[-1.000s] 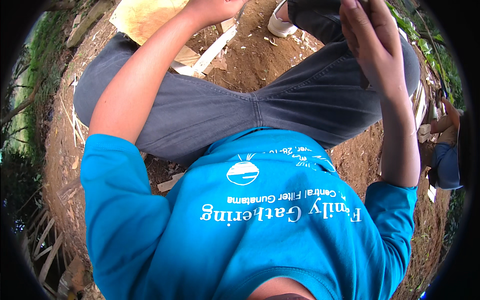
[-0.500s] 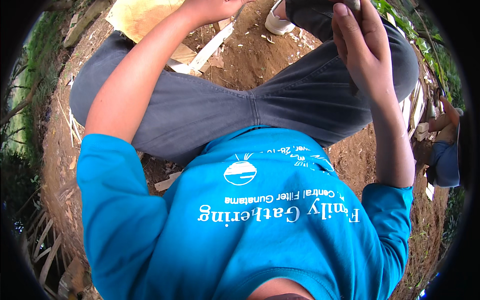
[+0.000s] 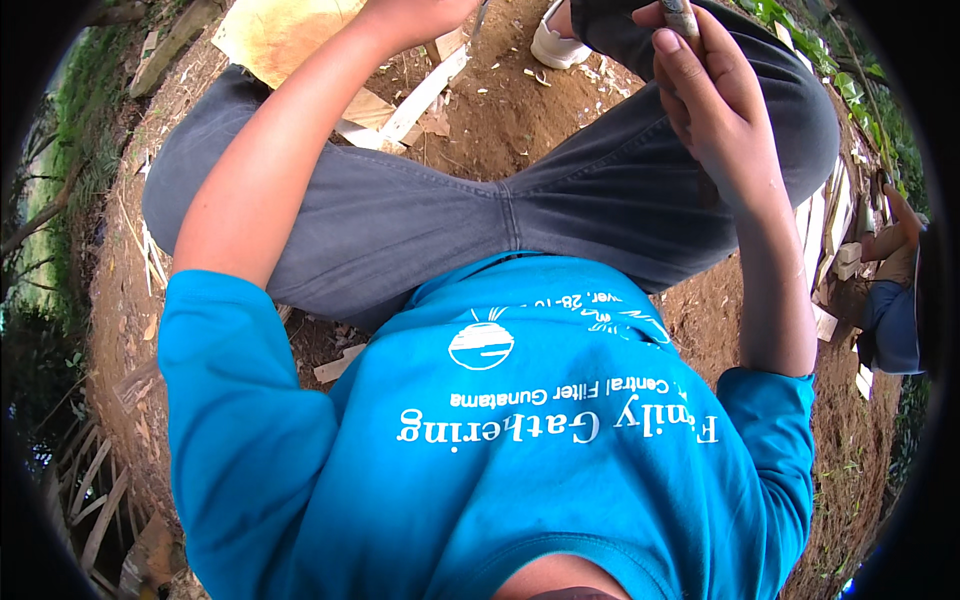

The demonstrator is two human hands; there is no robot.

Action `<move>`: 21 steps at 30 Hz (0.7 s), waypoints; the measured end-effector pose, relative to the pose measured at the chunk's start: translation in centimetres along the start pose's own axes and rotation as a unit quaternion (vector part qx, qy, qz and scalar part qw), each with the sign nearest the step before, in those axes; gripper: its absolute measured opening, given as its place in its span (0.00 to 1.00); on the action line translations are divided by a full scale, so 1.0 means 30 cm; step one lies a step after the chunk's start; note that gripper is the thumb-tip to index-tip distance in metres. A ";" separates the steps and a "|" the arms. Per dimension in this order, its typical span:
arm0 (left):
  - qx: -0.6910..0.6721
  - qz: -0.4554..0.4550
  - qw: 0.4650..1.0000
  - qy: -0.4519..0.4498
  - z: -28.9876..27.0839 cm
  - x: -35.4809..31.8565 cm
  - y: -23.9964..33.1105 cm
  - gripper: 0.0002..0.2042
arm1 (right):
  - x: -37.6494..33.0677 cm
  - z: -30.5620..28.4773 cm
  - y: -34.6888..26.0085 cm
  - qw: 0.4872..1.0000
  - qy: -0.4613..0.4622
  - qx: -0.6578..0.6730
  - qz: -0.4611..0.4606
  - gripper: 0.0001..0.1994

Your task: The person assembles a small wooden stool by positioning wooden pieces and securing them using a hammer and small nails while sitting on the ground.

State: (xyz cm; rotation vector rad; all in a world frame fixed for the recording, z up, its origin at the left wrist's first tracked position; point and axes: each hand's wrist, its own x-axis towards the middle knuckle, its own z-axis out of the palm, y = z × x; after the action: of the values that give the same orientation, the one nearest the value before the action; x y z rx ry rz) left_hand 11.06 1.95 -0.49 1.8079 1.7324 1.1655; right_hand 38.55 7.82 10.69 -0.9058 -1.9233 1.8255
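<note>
Right hand (image 3: 715,110) raised over the right knee, fingers (image 3: 672,60) curled narrow around a thin brownish stick-like tool (image 3: 682,14), its upper end cut off by the picture's rim. Left hand (image 3: 415,15) stretched forward, mostly out of view at the top edge; grip there impossible to tell. Just beside those left fingers, a yellowish plywood sheet (image 3: 280,35) and pale wood strips (image 3: 420,95) on bare reddish soil (image 3: 500,120). White shoe (image 3: 555,42) between both hands.
</note>
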 end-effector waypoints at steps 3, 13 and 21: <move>0.009 -0.008 1.000 0.000 -0.002 -0.003 0.008 0.18 | 0.000 -0.006 -0.025 1.000 -0.015 -0.002 0.008 0.07; 0.036 0.023 0.999 -0.006 -0.004 -0.001 0.006 0.16 | -0.019 0.011 -0.067 0.999 0.013 -0.035 -0.007 0.08; 0.022 0.023 0.999 -0.013 -0.010 0.003 0.012 0.16 | -0.019 0.003 -0.097 0.994 0.004 -0.061 -0.090 0.11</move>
State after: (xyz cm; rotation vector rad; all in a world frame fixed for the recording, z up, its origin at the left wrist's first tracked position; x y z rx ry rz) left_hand 11.05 1.89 -0.02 1.8904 1.7234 1.1245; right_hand 38.28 7.46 13.61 -0.7478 -2.0579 1.6161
